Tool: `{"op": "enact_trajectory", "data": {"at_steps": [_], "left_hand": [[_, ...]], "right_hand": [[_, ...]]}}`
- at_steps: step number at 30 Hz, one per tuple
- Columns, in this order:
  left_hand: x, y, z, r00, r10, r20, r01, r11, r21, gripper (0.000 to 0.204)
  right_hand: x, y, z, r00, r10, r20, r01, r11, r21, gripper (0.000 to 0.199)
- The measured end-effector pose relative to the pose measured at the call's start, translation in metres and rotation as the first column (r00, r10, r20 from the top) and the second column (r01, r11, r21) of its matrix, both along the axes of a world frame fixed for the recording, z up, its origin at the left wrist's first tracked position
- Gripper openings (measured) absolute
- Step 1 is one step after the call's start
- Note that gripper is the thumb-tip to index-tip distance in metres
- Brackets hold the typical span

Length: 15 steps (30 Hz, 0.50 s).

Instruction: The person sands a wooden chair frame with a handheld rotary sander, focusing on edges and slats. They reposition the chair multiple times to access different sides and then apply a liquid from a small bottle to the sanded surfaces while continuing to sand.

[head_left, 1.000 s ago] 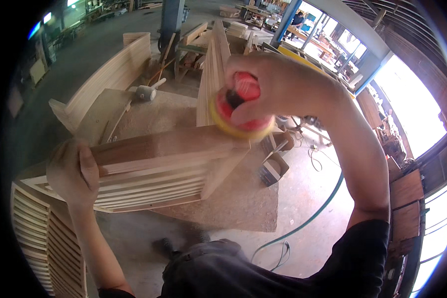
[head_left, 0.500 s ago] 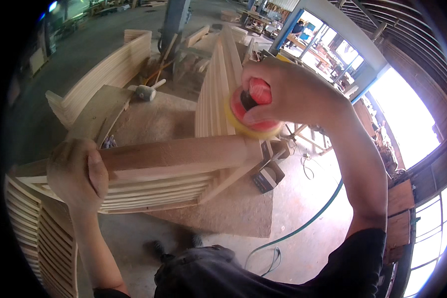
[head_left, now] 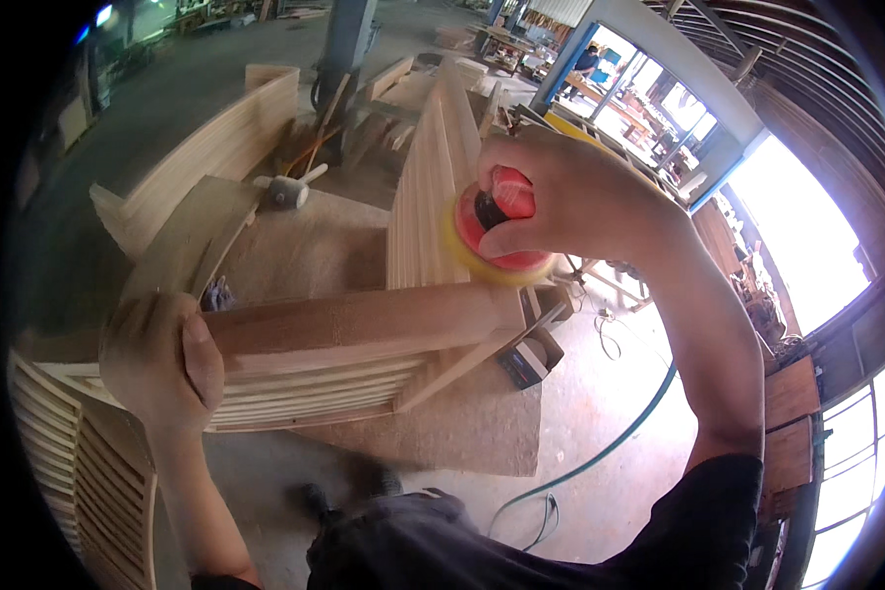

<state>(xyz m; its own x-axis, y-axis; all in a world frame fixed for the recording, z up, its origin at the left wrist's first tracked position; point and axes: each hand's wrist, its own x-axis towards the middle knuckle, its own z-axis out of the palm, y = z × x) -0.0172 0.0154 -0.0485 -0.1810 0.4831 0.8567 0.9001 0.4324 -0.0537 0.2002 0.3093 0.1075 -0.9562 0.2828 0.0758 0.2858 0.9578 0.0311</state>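
Smooth-looking, matt wooden beam [head_left: 364, 323], plastic-looking sander [head_left: 512, 194], matt cloth sleeve [head_left: 715, 501].

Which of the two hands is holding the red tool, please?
The right hand: its fingers wrap the red tool with the yellow rim, whereas the left hand grips the wooden rail.

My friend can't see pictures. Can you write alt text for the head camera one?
A person's right hand grips a round red-and-yellow handheld tool at the right end of a slatted wooden frame, while the left hand holds the frame's left part. Beyond it, a mallet lies on a worktable; a green hose curves across the floor.
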Motion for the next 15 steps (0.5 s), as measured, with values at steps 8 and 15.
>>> {"op": "enact_trajectory", "data": {"at_steps": [8, 15], "left_hand": [[0.0, 0.002, 0.001, 0.998, 0.028, -0.051, -0.028, 0.999, 0.019, 0.045], [-0.004, 0.001, -0.005, 0.999, 0.037, -0.032, -0.036, 0.999, 0.028, 0.049]], "right_hand": [[-0.003, 0.004, -0.001, 1.0, -0.011, -0.015, 0.011, 1.0, -0.005, 0.059], [0.0, -0.004, -0.006, 0.997, 0.072, -0.008, -0.073, 0.993, -0.092, 0.06]]}}
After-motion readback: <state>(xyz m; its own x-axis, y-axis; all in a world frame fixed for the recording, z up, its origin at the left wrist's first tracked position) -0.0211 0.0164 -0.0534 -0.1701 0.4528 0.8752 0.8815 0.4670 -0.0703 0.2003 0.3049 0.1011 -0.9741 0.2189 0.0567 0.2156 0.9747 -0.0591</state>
